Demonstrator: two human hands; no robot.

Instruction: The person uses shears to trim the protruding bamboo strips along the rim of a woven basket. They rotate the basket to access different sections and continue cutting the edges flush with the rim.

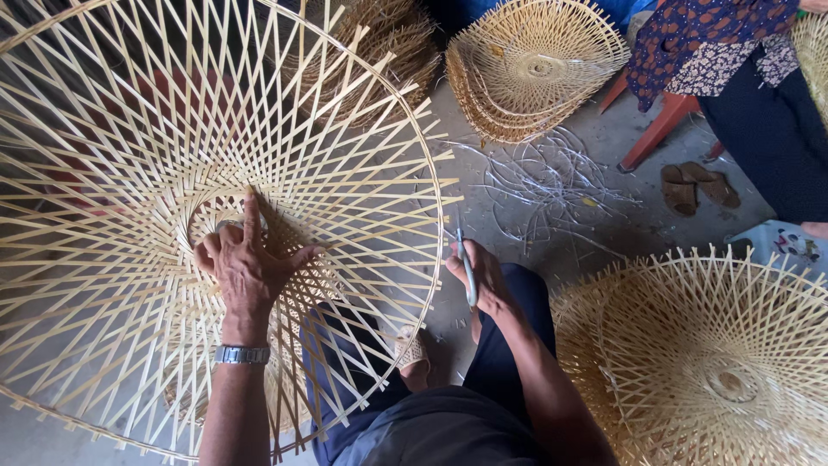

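Note:
A large round woven bamboo frame with crossing pale strips fills the left half of the view, tilted toward me. My left hand, with a metal watch on the wrist, presses on the strips beside the frame's small central ring, index finger stretched up along a strip. My right hand rests near my knee just outside the frame's rim, closed around a thin pale tool that points upward.
A stack of finished bamboo frames lies at the top centre, another stack at the lower right. Loose strip offcuts litter the concrete floor. Another person sits on a red stool at the top right, sandals beside it.

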